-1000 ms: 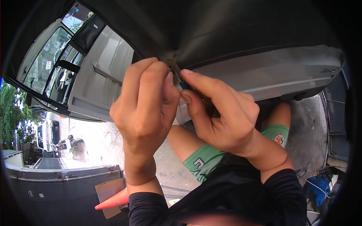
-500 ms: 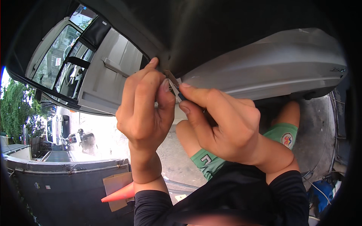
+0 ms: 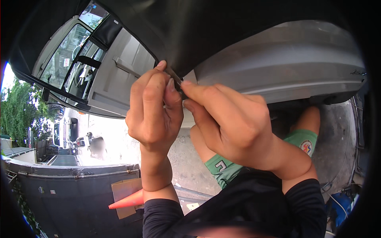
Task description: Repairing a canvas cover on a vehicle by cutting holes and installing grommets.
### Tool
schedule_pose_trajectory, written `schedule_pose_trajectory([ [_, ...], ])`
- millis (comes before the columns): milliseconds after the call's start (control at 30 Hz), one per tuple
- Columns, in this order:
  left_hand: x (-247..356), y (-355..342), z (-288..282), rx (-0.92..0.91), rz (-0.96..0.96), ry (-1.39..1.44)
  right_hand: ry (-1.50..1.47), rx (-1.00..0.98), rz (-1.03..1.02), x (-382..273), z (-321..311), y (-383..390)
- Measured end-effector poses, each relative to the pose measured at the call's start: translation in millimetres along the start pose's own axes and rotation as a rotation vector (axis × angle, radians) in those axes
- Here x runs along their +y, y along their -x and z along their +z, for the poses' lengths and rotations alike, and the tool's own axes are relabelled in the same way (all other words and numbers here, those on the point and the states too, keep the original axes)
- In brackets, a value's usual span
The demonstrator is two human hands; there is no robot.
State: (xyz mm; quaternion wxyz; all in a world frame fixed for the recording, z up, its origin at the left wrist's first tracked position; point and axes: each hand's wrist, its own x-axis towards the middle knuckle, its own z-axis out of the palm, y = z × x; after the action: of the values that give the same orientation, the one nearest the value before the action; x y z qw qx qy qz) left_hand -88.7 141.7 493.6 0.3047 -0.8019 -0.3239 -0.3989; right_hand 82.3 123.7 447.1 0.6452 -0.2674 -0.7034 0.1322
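My left hand (image 3: 152, 105) is closed, its thumb and fingertips pinched at the lower edge of a black panel or sheet (image 3: 206, 35) that spans the top of the view. The fingertips of my right hand (image 3: 230, 119) pinch the near end of a thin, flat, brownish-grey strip (image 3: 173, 73). Its exact kind is too small to tell. The strip slants up and left from the right fingertips, passing beside the left thumb and index finger. Both hands are nearly touching. What the left fingertips hold is mostly hidden.
A silver vehicle body panel (image 3: 285, 67) curves along the right. Up on the left is a pale grey vehicle side with windows (image 3: 65, 55). A dark wall (image 3: 79, 198), an orange cone (image 3: 127, 199) and cardboard (image 3: 126, 214) are at lower left. Blue material and cables (image 3: 341, 204) lie at lower right.
My right hand has moved slightly up and left, nearer the left fingertips. The strip's dark lower end no longer shows beside its fingers. The whole view has shifted a little.
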Motion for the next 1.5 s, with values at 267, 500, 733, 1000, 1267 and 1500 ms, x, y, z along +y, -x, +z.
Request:
schedule_pose_trajectory([
  [267,-4.2,11.1,-8.7,-0.035,-0.066,0.019,0.116,0.013,0.007,10.8,1.8,-5.3],
  [500,-11.1,2.1,1.5,-0.056,-0.052,0.019,0.051,0.08,0.056,24.3,-5.5,1.1],
  [733,-6.1,-19.5,14.0,-0.196,0.033,-0.009,0.027,0.078,0.043,32.4,-9.0,3.7],
  [1000,-2.4,-31.3,16.5,-0.253,0.031,-0.081,0.029,0.058,0.025,37.5,-11.0,1.7],
  [1267,-8.4,-32.0,18.8,-0.299,0.071,-0.121,0.069,0.08,0.079,31.3,-13.8,1.2],
  [1500,-9.1,-35.4,16.3,-0.286,0.053,-0.037,0.125,0.174,-0.027,40.0,3.9,0.1],
])
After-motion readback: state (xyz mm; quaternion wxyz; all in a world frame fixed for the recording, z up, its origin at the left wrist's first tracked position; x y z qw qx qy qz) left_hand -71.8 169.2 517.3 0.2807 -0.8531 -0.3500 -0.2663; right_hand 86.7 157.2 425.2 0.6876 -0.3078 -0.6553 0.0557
